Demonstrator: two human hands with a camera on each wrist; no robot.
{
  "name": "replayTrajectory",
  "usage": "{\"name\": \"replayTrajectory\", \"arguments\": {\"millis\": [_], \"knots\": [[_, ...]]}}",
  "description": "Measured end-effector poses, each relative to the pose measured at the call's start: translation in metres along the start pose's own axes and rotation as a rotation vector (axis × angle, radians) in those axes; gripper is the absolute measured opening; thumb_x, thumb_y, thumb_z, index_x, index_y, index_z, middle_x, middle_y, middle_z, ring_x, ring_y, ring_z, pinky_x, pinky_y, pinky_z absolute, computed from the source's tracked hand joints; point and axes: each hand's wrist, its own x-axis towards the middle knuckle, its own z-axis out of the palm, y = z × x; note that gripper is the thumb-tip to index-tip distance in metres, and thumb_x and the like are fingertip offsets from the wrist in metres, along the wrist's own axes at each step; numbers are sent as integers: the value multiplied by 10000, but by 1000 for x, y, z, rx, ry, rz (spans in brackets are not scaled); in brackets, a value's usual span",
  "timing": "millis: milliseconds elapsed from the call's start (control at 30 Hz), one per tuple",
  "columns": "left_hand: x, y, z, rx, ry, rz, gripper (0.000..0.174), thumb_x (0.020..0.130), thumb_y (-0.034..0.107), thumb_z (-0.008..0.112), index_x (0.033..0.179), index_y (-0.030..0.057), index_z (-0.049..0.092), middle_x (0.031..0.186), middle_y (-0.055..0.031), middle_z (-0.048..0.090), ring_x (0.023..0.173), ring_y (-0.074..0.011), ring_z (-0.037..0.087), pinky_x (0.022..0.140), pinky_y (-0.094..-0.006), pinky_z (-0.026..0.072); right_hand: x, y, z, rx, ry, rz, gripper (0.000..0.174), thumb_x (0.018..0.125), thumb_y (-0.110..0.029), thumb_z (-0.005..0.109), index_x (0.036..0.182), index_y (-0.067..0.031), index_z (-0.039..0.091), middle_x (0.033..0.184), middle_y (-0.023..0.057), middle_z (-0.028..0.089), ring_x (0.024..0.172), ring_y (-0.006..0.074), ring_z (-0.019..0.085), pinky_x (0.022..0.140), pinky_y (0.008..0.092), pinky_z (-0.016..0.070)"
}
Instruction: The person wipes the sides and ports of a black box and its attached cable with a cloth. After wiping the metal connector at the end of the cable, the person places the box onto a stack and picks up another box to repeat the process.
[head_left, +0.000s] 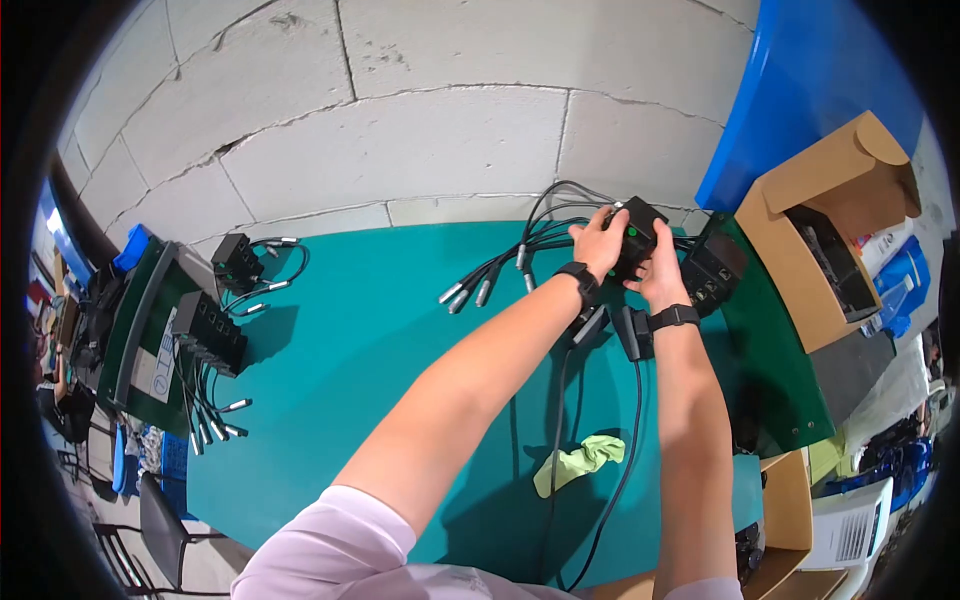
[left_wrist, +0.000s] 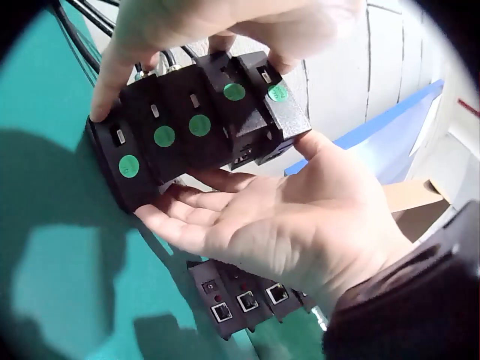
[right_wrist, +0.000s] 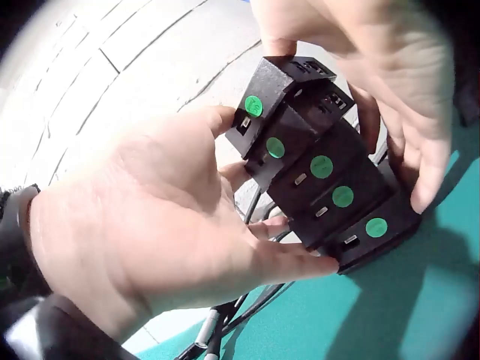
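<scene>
Both hands hold a joined row of black modules [head_left: 637, 238] up over the green table, near the wall. My left hand [head_left: 600, 243] grips one side of the row, my right hand [head_left: 660, 276] the other. Round green stickers and small slots line the face seen in the left wrist view, where right-hand fingers [left_wrist: 187, 215] spread along one edge. In the right wrist view the left thumb [right_wrist: 219, 120] presses at one end module. Dark cables with metal connectors [head_left: 470, 288] trail from behind the row onto the table.
Another row of black modules [head_left: 713, 272] with sockets stands just right of the hands. Two more cabled module groups, a smaller one [head_left: 237, 262] and a larger one [head_left: 208, 332], sit at left. A green cloth [head_left: 582, 463] lies in front; an open cardboard box [head_left: 790, 255] stands right.
</scene>
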Motion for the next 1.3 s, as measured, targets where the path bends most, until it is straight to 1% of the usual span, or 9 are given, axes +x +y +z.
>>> {"name": "replayTrajectory", "arguments": {"millis": [167, 300, 367, 600, 800, 867, 933, 1133, 1300], "knots": [[-2, 2, -3, 13, -23, 4, 676, 793, 579, 501, 1329, 173, 433, 1294, -276, 313, 1207, -368, 363, 1007, -370, 320, -5, 5, 7, 31, 78, -76, 886, 725, -708, 480, 1339, -81, 358, 1349, 172, 396, 1287, 325, 283, 1032, 573, 79], [-15, -2, -32, 175, 102, 36, 719, 796, 547, 506, 1328, 76, 399, 1303, -279, 329, 1194, -392, 378, 1000, -410, 328, -22, 9, 18, 32, 258, -102, 938, 749, -708, 456, 1394, -56, 262, 1433, 169, 254, 1292, 353, 257, 1042, 536, 138], [-20, -11, -72, 424, 231, 53, 650, 800, 494, 511, 1251, 31, 436, 1271, -260, 376, 1174, -392, 388, 980, -449, 333, -37, 17, 12, -17, 145, -131, 1066, 761, -658, 522, 1419, -15, -15, 1437, 291, 30, 1333, 426, 107, 1063, 532, 141], [-53, -48, -162, 547, 261, -137, 365, 757, 278, 513, 934, -20, 627, 1003, -270, 600, 976, -381, 576, 854, -434, 459, -77, 40, 24, -64, 201, -188, 827, 841, -516, 527, 1387, 22, 215, 1431, 189, 229, 1289, 349, 271, 1040, 432, 264], [-88, -20, -142, 169, -28, -219, 365, 720, 113, 490, 1039, -45, 573, 1071, -274, 570, 1014, -409, 540, 890, -445, 430, -127, 38, 76, -188, 38, -302, 753, 864, -456, 525, 1376, 19, 243, 1411, 192, 266, 1278, 331, 300, 1042, 428, 265], [-86, -31, -148, 278, 83, -260, 431, 731, 132, 513, 1123, -47, 510, 1146, -275, 520, 1082, -408, 483, 914, -448, 403, -143, 41, 97, -286, -131, -295, 705, 878, -435, 510, 1363, 18, 275, 1395, 191, 295, 1264, 330, 319, 1035, 431, 275], [-103, -37, -182, 312, 449, 58, 513, 755, 193, 545, 1201, -35, 438, 1180, -262, 478, 1126, -397, 432, 955, -434, 363, -167, 43, 130, -357, -210, -307, 691, 888, -453, 488, 1336, 44, 312, 1368, 203, 331, 1248, 324, 339, 1024, 426, 290], [-184, -33, -368, 139, 1153, 366, 563, 784, 233, 595, 1213, -62, 379, 1213, -237, 411, 1175, -363, 351, 1012, -410, 269, -195, 77, 281, -474, -785, -199, 832, 845, -597, 463, 1306, 83, 333, 1317, 245, 377, 1208, 319, 394, 1002, 412, 323], [-241, -42, -467, -248, 1221, 89, 791, 820, 413, 595, 1341, -67, 242, 1361, -230, 294, 1251, -334, 314, 1031, -377, 269, -173, 160, 414, -518, -984, -21, 947, 773, -729, 418, 1292, 61, 363, 1292, 237, 386, 1185, 317, 400, 1001, 423, 320]]}}
